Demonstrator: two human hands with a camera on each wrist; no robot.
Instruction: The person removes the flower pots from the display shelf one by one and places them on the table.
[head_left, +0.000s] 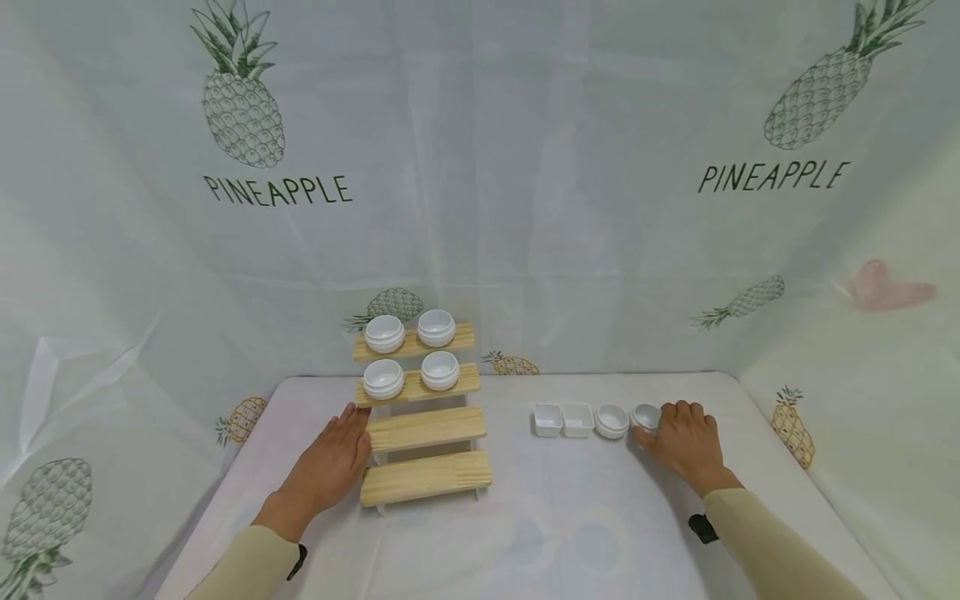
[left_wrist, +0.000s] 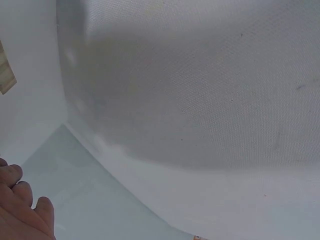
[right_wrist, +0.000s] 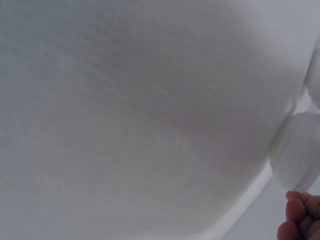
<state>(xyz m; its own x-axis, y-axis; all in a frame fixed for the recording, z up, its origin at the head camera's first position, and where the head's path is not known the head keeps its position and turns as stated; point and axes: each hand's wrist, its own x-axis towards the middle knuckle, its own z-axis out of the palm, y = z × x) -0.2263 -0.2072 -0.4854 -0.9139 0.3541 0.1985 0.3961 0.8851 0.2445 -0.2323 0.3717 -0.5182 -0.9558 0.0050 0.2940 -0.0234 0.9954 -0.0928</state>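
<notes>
We have our right hand (head_left: 686, 442) curled round the rightmost small bowl (head_left: 647, 416) in the row at right of centre; our left hand (head_left: 333, 462) lies flat beside the wooden stand (head_left: 426, 429); lifting that bowl onto a free step seems next, needing a firm pinch.

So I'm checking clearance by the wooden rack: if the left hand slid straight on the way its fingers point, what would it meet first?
Probably the wooden stepped rack: the left hand lies flat beside it, fingertips near the second shelf's left end, under a white bowl. Depth is unclear.
</notes>
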